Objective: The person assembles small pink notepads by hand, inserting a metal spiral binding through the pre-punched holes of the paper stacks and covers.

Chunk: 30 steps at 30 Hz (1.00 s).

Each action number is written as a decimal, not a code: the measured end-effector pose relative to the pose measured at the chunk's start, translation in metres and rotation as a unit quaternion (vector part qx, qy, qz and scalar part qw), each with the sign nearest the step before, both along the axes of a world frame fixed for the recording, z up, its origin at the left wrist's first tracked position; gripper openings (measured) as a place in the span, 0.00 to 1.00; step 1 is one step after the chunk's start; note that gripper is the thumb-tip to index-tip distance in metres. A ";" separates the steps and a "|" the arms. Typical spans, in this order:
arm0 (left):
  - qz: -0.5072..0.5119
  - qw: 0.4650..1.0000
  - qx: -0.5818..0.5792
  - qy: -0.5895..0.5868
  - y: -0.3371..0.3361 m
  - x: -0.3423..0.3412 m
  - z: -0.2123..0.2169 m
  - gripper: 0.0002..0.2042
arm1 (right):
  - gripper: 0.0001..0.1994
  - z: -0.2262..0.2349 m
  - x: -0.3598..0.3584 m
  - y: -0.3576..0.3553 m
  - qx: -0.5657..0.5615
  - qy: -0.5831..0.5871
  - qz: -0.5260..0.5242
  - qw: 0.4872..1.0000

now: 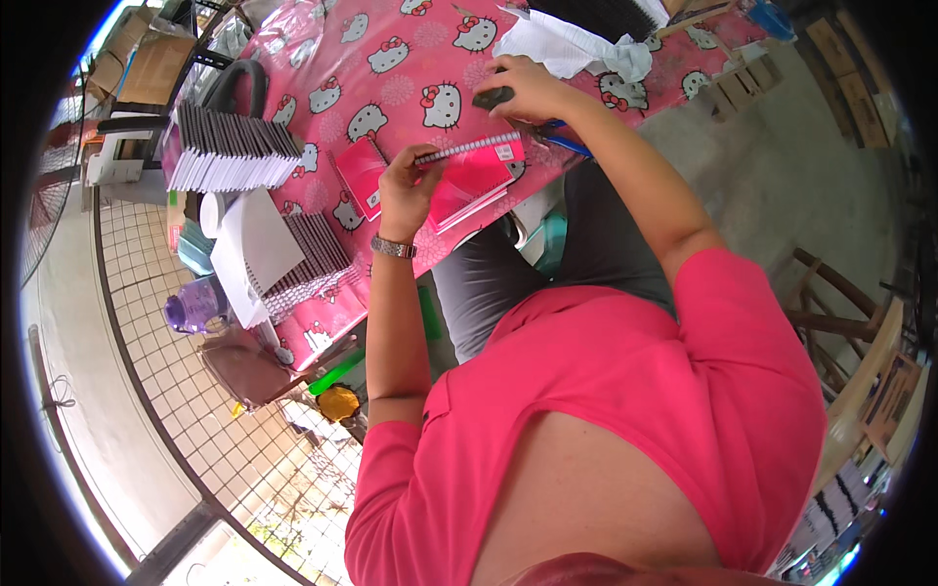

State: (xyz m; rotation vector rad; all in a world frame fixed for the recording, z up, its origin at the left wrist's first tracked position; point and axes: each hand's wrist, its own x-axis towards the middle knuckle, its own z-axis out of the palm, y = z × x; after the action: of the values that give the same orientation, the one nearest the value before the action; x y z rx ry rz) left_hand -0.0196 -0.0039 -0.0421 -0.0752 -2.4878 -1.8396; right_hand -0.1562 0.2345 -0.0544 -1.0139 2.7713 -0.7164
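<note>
A pink spiral notebook (472,186) lies near the table's front edge, its wire binding along the far side. At the left end of that binding, my left hand (405,193) is closed in a pinch on the notebook. My right hand (531,90) is above the notebook's far right corner, curled around a small dark object (493,98) whose kind I cannot make out. Just below that hand, a blue-handled tool (565,143) lies beside the notebook, partly hidden. Left of my left hand is another pink spiral notebook (360,174).
A pink patterned cloth (391,93) covers the table. Stacks of spiral-bound notebooks (234,146) and loose white sheets (256,234) stand at left. Crumpled white paper (576,49) lies at the far right. A purple bottle (195,305) and brown bag (244,371) are beyond the left edge.
</note>
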 end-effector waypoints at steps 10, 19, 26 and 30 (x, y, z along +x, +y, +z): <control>0.177 0.984 0.002 -0.019 -0.006 0.031 -0.030 0.11 | 0.27 -0.045 0.122 0.071 0.057 0.104 -0.130 0.984; 0.155 0.979 0.126 0.051 0.005 0.026 -0.033 0.10 | 0.27 0.026 0.159 -0.025 -0.243 0.075 -0.021 0.967; 0.186 0.976 0.056 0.098 0.006 0.039 -0.038 0.10 | 0.24 0.039 0.154 -0.050 -0.115 0.145 0.010 0.983; 0.189 0.974 -0.078 0.096 0.013 0.041 -0.028 0.09 | 0.21 0.031 0.147 -0.049 -0.311 -0.400 -0.042 0.861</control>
State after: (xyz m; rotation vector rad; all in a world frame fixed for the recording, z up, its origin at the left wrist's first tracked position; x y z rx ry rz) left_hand 0.0209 0.0093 -0.0698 0.1917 -2.3121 -1.4159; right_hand -0.0091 0.1855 -0.0239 -0.4546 1.8728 -1.6540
